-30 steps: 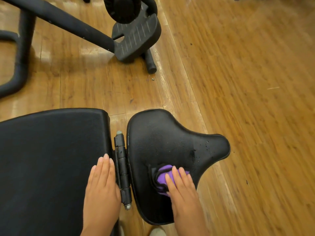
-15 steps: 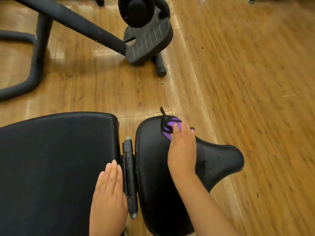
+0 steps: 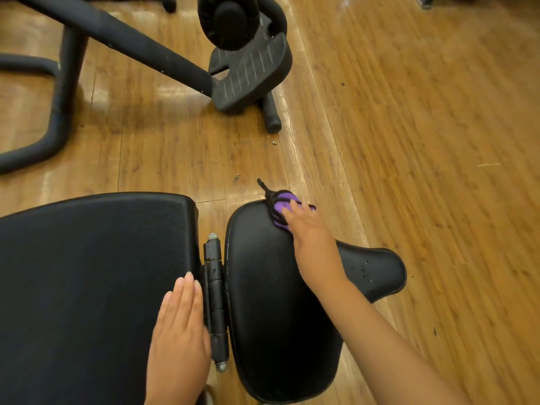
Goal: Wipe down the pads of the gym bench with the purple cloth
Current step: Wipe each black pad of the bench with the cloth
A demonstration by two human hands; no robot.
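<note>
The right hand (image 3: 314, 241) reaches across the seat pad (image 3: 271, 302) and presses the purple cloth (image 3: 280, 207) onto the pad's far edge, fingers laid fairly straight over the bunched fabric, which pokes out past the fingertips with a dark cord trailing toward the floor (image 3: 423, 141). The left hand (image 3: 179, 337) lies flat and open, fingers together, on the near right edge of the larger back pad (image 3: 87, 287), just beside the metal hinge (image 3: 216, 299) between the two pads. Small holes mark the seat pad's narrow end. Beyond the bench, a black machine frame (image 3: 131, 45) and its ribbed footplate (image 3: 251, 71) stand on the wooden floor.
</note>
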